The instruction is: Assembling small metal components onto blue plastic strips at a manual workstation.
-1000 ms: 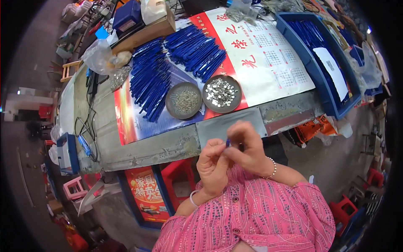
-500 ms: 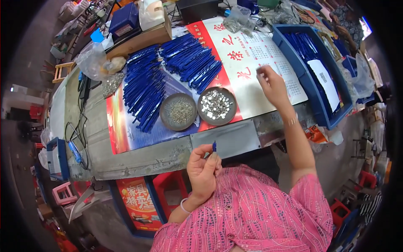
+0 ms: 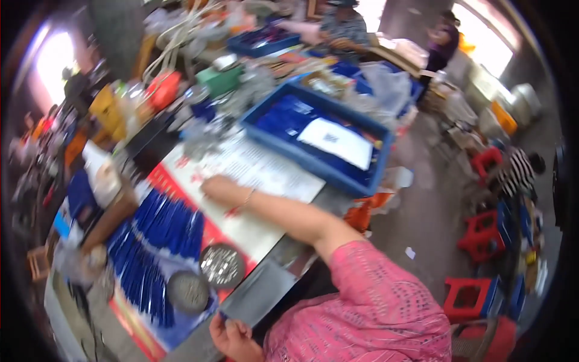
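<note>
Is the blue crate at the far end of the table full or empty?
Partly filled. The blue crate holds a layer of dark blue pieces with a white sheet on top; its walls rise above them.

The right hand (image 3: 218, 188) lies flat on the white printed sheet (image 3: 253, 175), arm stretched across the table (image 3: 265, 289). The left hand (image 3: 232, 335) sits at the near edge, pinching a small blue piece (image 3: 222, 315). Beside it are two round dishes (image 3: 205, 279) of small metal parts and rows of blue pens (image 3: 160, 241). A blue tray (image 3: 316, 136) holding a white card stands beyond the sheet
</note>
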### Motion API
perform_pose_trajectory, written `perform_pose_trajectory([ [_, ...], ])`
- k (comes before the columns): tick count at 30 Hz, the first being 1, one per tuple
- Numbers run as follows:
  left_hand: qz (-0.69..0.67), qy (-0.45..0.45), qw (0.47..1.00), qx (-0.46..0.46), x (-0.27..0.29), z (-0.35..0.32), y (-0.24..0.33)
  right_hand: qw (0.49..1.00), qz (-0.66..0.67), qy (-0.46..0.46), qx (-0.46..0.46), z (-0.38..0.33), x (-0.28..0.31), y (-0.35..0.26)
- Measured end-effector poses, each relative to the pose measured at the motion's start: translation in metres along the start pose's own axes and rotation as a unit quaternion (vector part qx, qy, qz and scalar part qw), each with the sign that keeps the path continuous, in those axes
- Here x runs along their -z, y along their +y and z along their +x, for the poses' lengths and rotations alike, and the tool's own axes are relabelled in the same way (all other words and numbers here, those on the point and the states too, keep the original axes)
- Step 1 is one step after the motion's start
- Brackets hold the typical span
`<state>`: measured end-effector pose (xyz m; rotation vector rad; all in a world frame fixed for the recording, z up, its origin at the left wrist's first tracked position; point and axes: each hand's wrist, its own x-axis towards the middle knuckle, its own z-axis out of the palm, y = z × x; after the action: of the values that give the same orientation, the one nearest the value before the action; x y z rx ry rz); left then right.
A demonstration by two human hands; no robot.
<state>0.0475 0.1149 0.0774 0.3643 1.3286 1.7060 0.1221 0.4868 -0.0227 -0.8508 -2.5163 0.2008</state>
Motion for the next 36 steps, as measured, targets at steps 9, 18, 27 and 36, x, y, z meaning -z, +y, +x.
perform_pose_trajectory([
  [9,0.026,-0.038,0.999,0.005,-0.028,-0.006,0.01,0.97,-0.085,-0.205,-0.098,0.011,0.042,-0.027],
  [18,-0.002,-0.042,0.999,0.012,-0.026,-0.01,0.008,0.977,-0.094,-0.147,-0.119,0.003,0.028,-0.03],
  [27,0.009,-0.08,0.997,0.005,-0.028,-0.01,0.01,0.986,-0.092,-0.132,-0.053,0.009,0.023,-0.028],
  [36,-0.078,-0.099,0.992,0.012,-0.008,0.002,-0.009,0.981,0.104,-0.073,-0.149,-0.014,0.064,0.043],
])
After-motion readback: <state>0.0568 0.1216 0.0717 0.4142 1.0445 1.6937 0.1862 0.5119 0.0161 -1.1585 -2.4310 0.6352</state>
